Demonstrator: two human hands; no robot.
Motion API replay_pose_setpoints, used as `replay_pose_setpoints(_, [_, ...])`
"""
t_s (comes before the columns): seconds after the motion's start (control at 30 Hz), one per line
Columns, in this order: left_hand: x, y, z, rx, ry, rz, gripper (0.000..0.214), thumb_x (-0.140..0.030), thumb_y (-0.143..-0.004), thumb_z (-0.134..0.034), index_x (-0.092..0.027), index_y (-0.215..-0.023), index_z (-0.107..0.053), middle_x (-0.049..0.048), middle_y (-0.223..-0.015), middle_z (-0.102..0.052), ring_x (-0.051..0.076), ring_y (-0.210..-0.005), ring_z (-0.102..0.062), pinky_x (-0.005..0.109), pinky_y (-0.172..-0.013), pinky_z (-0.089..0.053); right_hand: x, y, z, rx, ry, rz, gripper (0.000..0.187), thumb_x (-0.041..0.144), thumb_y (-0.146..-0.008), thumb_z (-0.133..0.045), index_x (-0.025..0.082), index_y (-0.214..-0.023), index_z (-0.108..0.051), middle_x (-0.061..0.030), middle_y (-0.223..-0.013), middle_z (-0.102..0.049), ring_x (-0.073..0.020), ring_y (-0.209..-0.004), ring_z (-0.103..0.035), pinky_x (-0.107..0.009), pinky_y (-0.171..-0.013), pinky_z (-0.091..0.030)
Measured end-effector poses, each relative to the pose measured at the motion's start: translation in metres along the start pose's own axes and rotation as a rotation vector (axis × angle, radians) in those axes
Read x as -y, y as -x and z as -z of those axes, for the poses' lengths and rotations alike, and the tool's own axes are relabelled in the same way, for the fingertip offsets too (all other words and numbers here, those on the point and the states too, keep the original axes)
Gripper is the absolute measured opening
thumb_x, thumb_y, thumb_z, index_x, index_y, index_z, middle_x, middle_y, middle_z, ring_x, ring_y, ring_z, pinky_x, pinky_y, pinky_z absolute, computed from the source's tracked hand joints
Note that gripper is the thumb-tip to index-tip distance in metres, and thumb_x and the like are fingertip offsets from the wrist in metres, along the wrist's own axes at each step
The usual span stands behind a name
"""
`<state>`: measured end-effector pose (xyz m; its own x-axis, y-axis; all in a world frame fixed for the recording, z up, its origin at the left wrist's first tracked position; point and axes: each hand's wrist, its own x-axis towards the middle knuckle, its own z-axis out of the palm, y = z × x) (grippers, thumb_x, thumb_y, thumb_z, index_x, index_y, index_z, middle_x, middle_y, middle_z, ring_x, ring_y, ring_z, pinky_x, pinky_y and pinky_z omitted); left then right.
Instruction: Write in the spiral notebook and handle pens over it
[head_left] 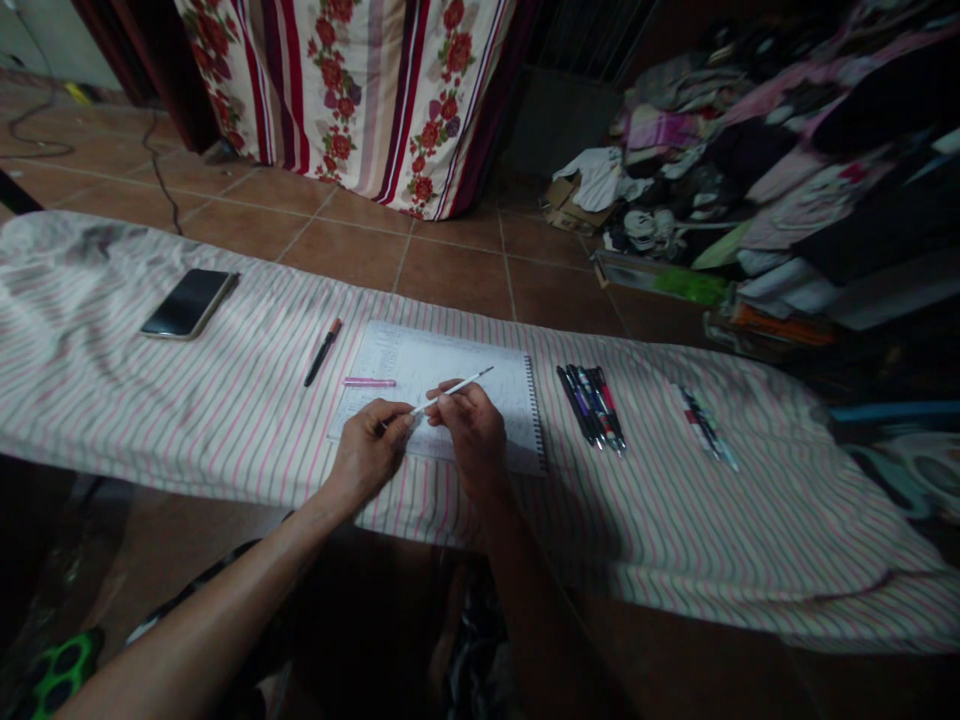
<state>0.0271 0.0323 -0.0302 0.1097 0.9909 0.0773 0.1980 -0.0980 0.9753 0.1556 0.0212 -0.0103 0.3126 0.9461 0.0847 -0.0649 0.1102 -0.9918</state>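
Observation:
Between both hands, above the spiral notebook (480,350), is a slim white pen (465,383) with a dark tip pointing up and to the right. My left hand (373,435) pinches its lower left end. Fingers of my right hand (474,425) are closed around its middle. Handwriting covers the open page. A pink pen (369,382) lies across the notebook's left part. Farther left, a black pen with an orange end (322,353) rests on the striped cloth (262,400).
A phone (189,303) lies at the left of the cloth. Several pens (592,405) sit right of the notebook, with another small group of pens (706,428) farther right. Beyond are a floral curtain (360,90) and a heap of clothes (750,150).

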Motion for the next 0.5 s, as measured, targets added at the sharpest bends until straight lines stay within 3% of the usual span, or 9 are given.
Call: replay_pose_setpoints(0.5, [-0.0028,0.0008,0.0009,-0.008,-0.007,0.002,0.013,-0.027,-0.072,-0.059,-0.019,-0.077,-0.068,0.0024,-0.072,-0.064,0.017,-0.071,-0.057,0.029,-0.067,-0.044,0.0033,0.0004,0.0005,0.032,0.041,0.014,0.010,0.028,-0.076,-0.054,0.020,-0.081,-0.052,0.0019,-0.072,-0.067,-0.0107,-0.054,-0.060,-0.025,-0.055,-0.050])
